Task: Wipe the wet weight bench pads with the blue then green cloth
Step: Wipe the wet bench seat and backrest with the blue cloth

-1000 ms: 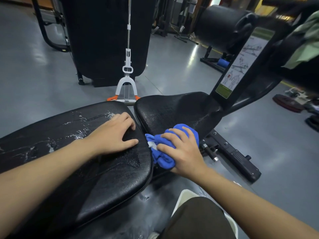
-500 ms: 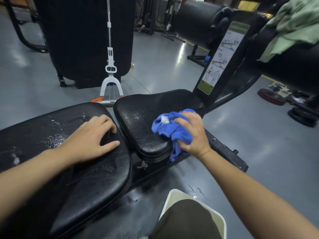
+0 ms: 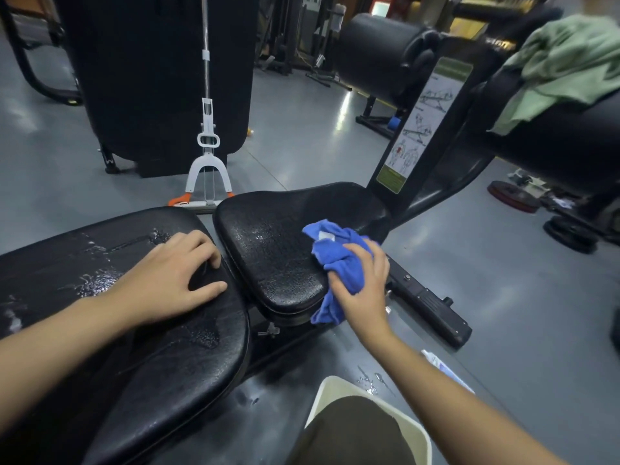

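Note:
Two black bench pads lie side by side. The long back pad (image 3: 100,330) on the left carries water drops and streaks; my left hand (image 3: 167,280) rests on its right end with fingers loosely bent. The smaller seat pad (image 3: 268,239) sits in the middle. My right hand (image 3: 362,286) grips a bunched blue cloth (image 3: 335,260) against the seat pad's right edge, part of the cloth hanging over the side. A green cloth (image 3: 563,65) is draped over a black roller pad at the upper right.
A mop (image 3: 208,169) stands on the grey floor just behind the pads, before a big black machine (image 3: 161,72). The bench's upright with an instruction label (image 3: 419,125) rises right of the seat. A white tray (image 3: 335,391) sits near my knee; weight plates (image 3: 513,196) lie far right.
My right hand has carried the blue cloth from the gap between the pads across the seat pad to its right edge. My left hand has stayed on the back pad.

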Demonstrator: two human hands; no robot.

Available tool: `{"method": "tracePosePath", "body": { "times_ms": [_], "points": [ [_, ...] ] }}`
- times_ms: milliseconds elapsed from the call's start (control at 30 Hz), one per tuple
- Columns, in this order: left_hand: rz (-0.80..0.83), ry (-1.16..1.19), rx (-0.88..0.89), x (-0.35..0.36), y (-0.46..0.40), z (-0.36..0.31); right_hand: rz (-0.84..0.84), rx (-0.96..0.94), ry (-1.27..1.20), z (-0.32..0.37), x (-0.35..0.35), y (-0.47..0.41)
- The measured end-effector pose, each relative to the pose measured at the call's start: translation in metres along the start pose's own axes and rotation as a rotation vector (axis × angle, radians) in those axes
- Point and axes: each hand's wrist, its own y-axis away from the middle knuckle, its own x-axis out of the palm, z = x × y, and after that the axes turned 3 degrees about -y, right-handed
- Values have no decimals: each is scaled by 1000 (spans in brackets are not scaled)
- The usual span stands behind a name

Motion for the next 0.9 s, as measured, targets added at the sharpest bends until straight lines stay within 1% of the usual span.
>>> {"method": "tracePosePath", "body": {
  "times_ms": [67,133,233,300,367,433,533,600,667,800,833,900],
  "points": [
    [-9,1,0,1,1,0,12,-1,-16,0,-3,-7],
    [-14,1,-5,1,0,0,-11,11,-12,-10,-7,-25],
    [-21,3,-5,1,1,-1,-94,112,-3,-27,-14,-63],
    [-29,5,-2,2,0,-1,-110,182,30,-34,-19,-89],
    [-33,7,-8,2,-1,-1,-75,246,40,-37,-27,-118],
    [-39,-6,-8,3,-2,0,1,316,69,-38,-32,-148],
    [-38,-19,-5,4,-2,1,85,394,187,-36,-33,-174],
    [-34,-15,-3,3,-3,1,96,370,291,-35,-31,-172],
    [-36,-20,2,3,-3,1,126,294,393,-32,-31,-157],
    [-40,-23,-4,4,-4,0,155,49,549,-17,-28,-122],
    [-41,-20,-7,5,-3,0,161,18,563,-15,-27,-117],
    [-43,-12,-13,5,-2,0,184,27,578,-13,-26,-118]
  ]
}}
